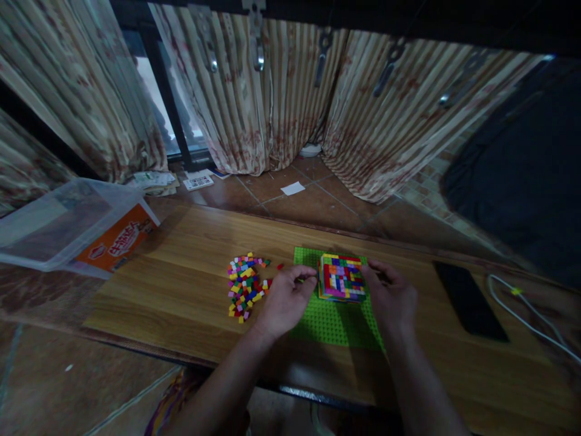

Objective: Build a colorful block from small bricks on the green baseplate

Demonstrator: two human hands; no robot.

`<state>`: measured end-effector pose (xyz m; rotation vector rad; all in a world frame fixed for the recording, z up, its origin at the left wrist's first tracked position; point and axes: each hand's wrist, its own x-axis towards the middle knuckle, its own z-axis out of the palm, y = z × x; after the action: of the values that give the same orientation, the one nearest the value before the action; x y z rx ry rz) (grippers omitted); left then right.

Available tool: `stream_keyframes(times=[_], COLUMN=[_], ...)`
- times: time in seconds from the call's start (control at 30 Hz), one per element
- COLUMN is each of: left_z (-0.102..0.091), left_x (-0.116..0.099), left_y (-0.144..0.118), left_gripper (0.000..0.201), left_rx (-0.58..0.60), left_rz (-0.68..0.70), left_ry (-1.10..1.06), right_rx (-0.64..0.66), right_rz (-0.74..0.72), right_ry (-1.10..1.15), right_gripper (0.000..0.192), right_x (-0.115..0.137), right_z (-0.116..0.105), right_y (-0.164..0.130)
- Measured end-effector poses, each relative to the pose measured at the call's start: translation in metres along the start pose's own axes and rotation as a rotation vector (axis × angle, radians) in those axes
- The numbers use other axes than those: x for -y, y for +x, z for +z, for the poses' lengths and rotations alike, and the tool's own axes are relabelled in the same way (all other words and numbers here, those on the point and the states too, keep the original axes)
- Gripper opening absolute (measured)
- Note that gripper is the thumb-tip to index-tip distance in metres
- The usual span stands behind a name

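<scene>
**Two-handed work on a brick block upon a studded baseplate**

We read directions from a clock face centred on the brick block (342, 278), with twelve pointing away from the person. The many-coloured block sits on the far part of the green baseplate (313, 327), which lies on the wooden table (181, 260); bare studs extend towards six o'clock. The left hand (288, 300) is at nine o'clock, its thumb and forefinger drawn close together just beside the block's wall; we cannot tell whether a small brick lies between them. The right hand (394, 300) is at three o'clock, its fingers bent about the block's edge; whether they grip it or merely rest there we cannot tell. Loose bricks (247, 283) are heaped at nine o'clock, beyond the left hand, and a black phone (469, 300) lies at three o'clock.

The step in hand appears to be the fitting or aligning of bricks on the block. For good work, we judge that the right hand should brace the wall at three o'clock while the left squares each piece over its studs, and that pressure should run straight down, since a sideways push could shear the upper layers or slide the baseplate.
</scene>
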<state>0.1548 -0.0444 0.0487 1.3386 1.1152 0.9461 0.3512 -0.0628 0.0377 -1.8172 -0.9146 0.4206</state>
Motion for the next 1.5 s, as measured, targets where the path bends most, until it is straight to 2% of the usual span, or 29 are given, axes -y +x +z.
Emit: stream_keyframes(times=[0.13, 0.6, 0.87, 1.23, 1.33, 1.43, 1.5], left_z=[0.0, 0.01, 0.013, 0.014, 0.009, -0.003, -0.015], left_x=[0.001, 0.007, 0.014, 0.008, 0.006, 0.005, 0.004], left_y=[0.0, -0.004, -0.006, -0.007, -0.006, 0.0, 0.006], left_gripper=[0.019, 0.023, 0.03, 0.03, 0.031, 0.031, 0.029], left_rx=[0.005, 0.09, 0.099, 0.079, 0.03, -0.065, -0.152], left_rz=[0.004, 0.026, 0.085, 0.078, 0.074, 0.099, 0.129], left_ry=[-0.011, 0.02, 0.077, 0.105, 0.097, 0.082, 0.042], right_rx=[0.076, 0.09, 0.081, 0.104, 0.01, -0.182, -0.247], right_rz=[0.1, 0.14, 0.167, 0.178, 0.133, -0.004, -0.116], right_ry=[0.133, 0.307, 0.298, 0.352, 0.32, 0.214, 0.183], right_gripper=[0.051, 0.043, 0.042, 0.041, 0.038, 0.037, 0.035], right_x=[-0.001, -0.001, 0.01, 0.007, 0.007, 0.012, 0.019], right_z=[0.006, 0.012, 0.013, 0.012, 0.007, 0.001, 0.0], right_y=[0.0, 0.0, -0.002, -0.002, 0.001, 0.001, -0.006])
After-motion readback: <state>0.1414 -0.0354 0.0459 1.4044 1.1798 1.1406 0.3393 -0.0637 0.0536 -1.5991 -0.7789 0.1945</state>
